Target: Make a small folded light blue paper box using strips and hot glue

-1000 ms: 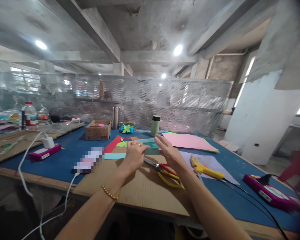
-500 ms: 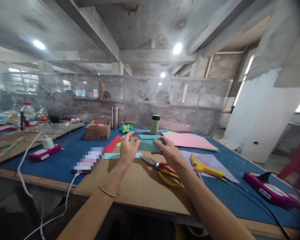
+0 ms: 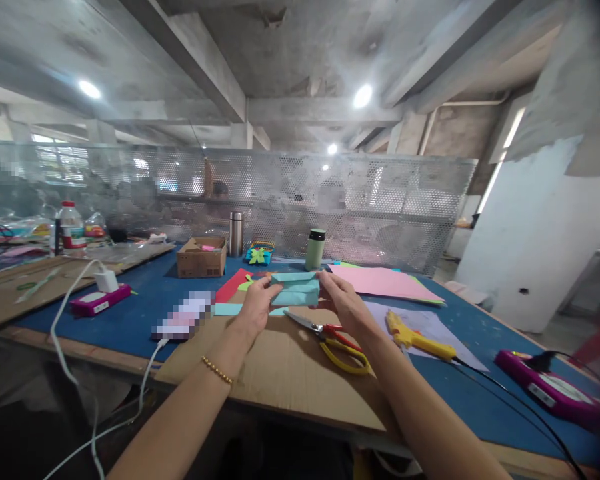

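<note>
A folded light-blue paper box [image 3: 296,292] is held above the cardboard sheet [image 3: 275,367], between my two hands. My left hand [image 3: 256,303] grips its left end, thumb on the near face. My right hand [image 3: 343,297] pinches the right end, some of its fingers hidden behind the paper. Below the box lie scissors with yellow-and-red handles [image 3: 347,360], their blades pointing left. A light-blue paper strip [image 3: 229,309] rests flat by my left hand. The yellow hot glue gun [image 3: 420,341] lies on lilac paper [image 3: 455,340], right of my right hand.
Pink paper [image 3: 390,281] lies at the back right. Behind stand a green bottle [image 3: 315,250], a steel flask [image 3: 236,233], a small cardboard box [image 3: 201,259] and a blue basket with a green bow [image 3: 259,254]. A phone [image 3: 187,317] and purple power strips [image 3: 545,387] with cables flank the cardboard.
The paper box has tilted, so more of its folded face shows. My left fingers, raised before, have come down onto its left end. The whole view has shifted slightly.
</note>
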Demonstrator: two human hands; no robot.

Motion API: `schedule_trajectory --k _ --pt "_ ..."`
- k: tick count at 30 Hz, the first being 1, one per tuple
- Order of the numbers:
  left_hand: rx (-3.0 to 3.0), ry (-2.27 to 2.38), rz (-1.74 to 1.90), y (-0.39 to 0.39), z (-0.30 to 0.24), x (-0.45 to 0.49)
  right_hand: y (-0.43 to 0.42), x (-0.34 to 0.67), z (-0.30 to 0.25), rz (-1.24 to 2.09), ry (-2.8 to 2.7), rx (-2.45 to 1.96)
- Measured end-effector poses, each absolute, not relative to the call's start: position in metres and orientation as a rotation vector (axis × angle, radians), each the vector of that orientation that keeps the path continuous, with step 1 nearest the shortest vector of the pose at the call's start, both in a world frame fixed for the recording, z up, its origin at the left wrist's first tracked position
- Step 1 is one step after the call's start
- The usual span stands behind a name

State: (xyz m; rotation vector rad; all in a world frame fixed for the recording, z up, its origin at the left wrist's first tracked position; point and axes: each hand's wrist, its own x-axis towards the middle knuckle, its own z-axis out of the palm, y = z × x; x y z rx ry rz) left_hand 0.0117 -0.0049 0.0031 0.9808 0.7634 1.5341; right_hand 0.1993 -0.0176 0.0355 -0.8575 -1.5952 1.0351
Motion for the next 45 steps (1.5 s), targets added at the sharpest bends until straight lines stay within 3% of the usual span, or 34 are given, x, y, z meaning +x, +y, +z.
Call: schedule_trajectory --k 8,37,45 --pt "1.085 0.799 1.547 -0.003 0.000 0.013 -0.001 0.202 0.027 0.923 -1.681 -0.841" --pt "1.021 0.773 1.469 -0.003 0.000 0.012 0.000 0.205 0.028 0.986 -1.531 -0.836" --pt "1.091 0.824 1.478 -0.004 -0.001 0.016 -0.003 0.211 0.032 0.549 -1.875 -0.905"
